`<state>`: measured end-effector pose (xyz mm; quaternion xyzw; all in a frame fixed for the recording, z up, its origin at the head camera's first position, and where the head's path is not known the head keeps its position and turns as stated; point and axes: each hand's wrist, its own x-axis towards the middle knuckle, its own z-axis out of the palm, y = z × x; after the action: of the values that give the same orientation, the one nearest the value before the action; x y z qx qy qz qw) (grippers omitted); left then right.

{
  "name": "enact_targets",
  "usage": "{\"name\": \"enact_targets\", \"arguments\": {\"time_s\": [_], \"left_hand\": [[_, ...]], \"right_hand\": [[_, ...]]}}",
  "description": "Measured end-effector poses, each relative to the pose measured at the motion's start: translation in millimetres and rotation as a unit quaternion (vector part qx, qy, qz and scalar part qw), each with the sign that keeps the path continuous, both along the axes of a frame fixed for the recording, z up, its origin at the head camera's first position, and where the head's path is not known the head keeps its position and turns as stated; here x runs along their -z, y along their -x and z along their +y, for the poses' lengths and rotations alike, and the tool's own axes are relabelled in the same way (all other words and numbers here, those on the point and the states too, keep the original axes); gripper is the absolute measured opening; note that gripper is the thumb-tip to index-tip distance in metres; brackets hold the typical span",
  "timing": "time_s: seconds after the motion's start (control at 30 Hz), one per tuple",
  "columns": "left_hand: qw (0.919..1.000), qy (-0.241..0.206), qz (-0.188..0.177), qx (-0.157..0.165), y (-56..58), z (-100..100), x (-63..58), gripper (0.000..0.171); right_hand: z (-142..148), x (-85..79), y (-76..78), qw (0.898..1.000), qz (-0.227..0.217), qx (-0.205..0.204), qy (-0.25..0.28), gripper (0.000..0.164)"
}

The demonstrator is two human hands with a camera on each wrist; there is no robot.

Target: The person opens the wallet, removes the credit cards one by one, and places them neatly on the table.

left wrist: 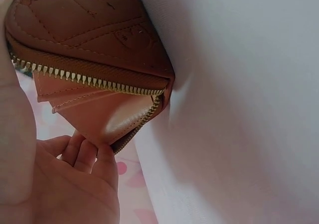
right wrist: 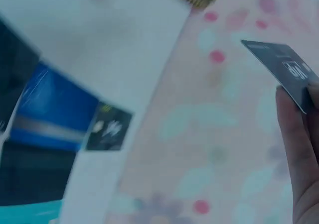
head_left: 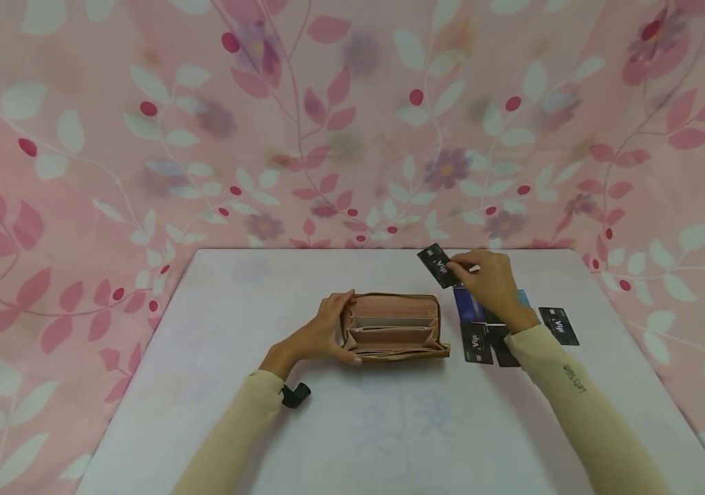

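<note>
A brown zip-around wallet [head_left: 395, 304] lies unzipped on the table, its pink inner compartments facing up. At its left end my left hand [head_left: 321, 330] grips it, thumb on the near edge and fingers at the far edge. The left wrist view shows the gold zipper teeth and stitched outer cover of the wallet [left wrist: 89, 40] near the fingers. Up and right of the wallet, my right hand [head_left: 490, 278] pinches a black card [head_left: 434, 264] marked "Vip" between thumb and fingers. In the right wrist view this card [right wrist: 281, 69] is raised, its lower end covered by the fingers.
Below the right hand lie a blue card [head_left: 468, 306], a black Vip card [head_left: 477, 342], another dark card [head_left: 503, 349] and a light-blue card [head_left: 524, 298], partly covered by the arm. Another Vip card [head_left: 559, 326] lies farther right. Floral cloth [head_left: 352, 137] hangs behind the white table [head_left: 234, 289].
</note>
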<state>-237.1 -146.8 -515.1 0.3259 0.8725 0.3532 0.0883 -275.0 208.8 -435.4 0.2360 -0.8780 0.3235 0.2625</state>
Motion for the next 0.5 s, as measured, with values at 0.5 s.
{"name": "enact_targets", "arguments": {"time_s": [0.5], "left_hand": [[1.0,0.005,-0.002,0.0,0.9,-0.3,-2.6,0.131]], "right_hand": [[89.5,45.3,48.4,0.96,-0.169,0.213,0.07,0.028]]}}
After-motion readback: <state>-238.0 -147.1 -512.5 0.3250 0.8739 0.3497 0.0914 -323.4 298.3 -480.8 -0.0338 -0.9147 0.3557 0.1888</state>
